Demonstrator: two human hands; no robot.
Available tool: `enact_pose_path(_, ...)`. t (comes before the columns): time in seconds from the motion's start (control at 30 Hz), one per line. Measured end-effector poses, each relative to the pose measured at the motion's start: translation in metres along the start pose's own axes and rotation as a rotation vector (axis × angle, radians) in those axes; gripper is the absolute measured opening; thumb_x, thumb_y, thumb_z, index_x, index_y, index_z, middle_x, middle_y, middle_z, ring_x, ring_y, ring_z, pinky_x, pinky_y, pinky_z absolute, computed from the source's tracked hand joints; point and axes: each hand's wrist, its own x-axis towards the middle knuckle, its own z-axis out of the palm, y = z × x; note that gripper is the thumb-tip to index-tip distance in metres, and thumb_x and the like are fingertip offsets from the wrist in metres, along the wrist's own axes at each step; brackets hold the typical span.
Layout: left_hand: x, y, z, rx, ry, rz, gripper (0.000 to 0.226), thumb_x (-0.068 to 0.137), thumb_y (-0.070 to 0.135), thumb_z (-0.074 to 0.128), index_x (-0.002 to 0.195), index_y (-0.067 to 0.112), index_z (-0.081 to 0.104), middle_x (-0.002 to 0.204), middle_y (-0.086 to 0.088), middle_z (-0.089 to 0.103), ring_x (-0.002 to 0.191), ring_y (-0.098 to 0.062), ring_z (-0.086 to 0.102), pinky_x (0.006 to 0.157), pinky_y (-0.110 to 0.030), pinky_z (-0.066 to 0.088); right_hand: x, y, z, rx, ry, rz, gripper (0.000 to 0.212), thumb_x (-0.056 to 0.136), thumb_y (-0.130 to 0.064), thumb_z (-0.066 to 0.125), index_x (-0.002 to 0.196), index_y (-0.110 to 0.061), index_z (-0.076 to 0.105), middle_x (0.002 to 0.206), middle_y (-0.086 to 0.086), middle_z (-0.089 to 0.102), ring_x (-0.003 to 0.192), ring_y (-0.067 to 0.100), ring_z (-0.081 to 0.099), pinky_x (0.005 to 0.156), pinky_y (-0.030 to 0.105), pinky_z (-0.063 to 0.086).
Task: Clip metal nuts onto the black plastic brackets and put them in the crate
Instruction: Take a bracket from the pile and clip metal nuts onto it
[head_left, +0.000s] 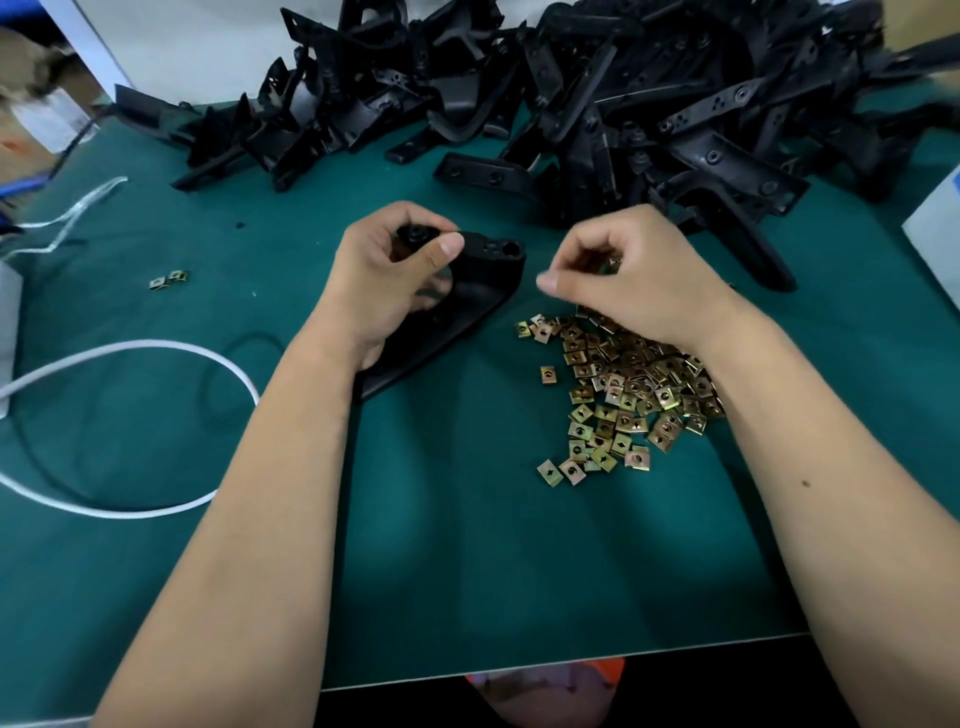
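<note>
Now pinching the bracket (457, 296) near its upper end between left thumb and curled fingers (449, 244), left hand (387, 280) gripping it just above the mat (467, 545) at centre. Curling the right fingers (587, 249) inward at about one o'clock from the bracket, thumb tip blurred; possibly holding a nut at the fingertips, but cannot tell for sure. Right hand (639, 275) hovering over the top of the nuts (628, 395), a loose brass-coloured heap lying at four o'clock from the bracket, partly hidden under the wrist.

Judging progress: no nut visibly clipped on the held bracket yet, its holes at the upper end showing bare. Waiting at twelve o'clock, a large pile (571, 104) of black brackets, so seemingly most of the work remaining. Lying apart at nine o'clock, two stray nuts (169, 279); looping at eight o'clock, a white cable (156, 348).

Regarding containers: no crate showing anywhere; only a pale box edge (935, 218) at three o'clock, contents hidden.
</note>
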Motion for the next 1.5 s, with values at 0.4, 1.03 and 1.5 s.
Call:
enact_pose_path(0.4,0.001,0.001,-0.001,0.008,-0.055,-0.003,0.011,0.097,0.022,0.07,0.089,0.026,0.065,0.076,0.01,0.062,0.064,-0.008,0.06,0.055,-0.019,0.049,-0.001,-0.001,-0.001,-0.193,-0.245,-0.042,0.015,0.078,-0.029,0.089,0.084,-0.03,0.075,0.088,-0.013,0.071,0.083,0.0,0.063,0.074,0.018,0.045)
enact_pose_path(1.03,-0.001,0.001,0.001,0.066,-0.252,0.101,0.047,0.066,0.026,0.094,0.095,0.01,0.061,0.083,0.002,0.063,0.075,-0.014,0.058,0.071,-0.028,0.051,0.003,0.006,0.016,0.199,0.154,0.036,0.01,0.094,-0.004,0.07,0.096,-0.012,0.076,0.081,-0.001,0.074,0.07,0.011,0.071,0.066,0.022,0.055)
enact_pose_path(1.5,-0.006,0.008,0.012,0.149,-0.295,0.179,0.042,0.074,0.02,0.092,0.091,-0.004,0.062,0.079,-0.008,0.063,0.069,-0.015,0.057,0.065,-0.026,0.047,0.002,-0.003,0.023,0.656,0.079,0.121,0.027,0.093,0.01,0.064,0.098,-0.012,0.079,0.089,0.006,0.078,0.091,0.019,0.073,0.088,0.029,0.058)
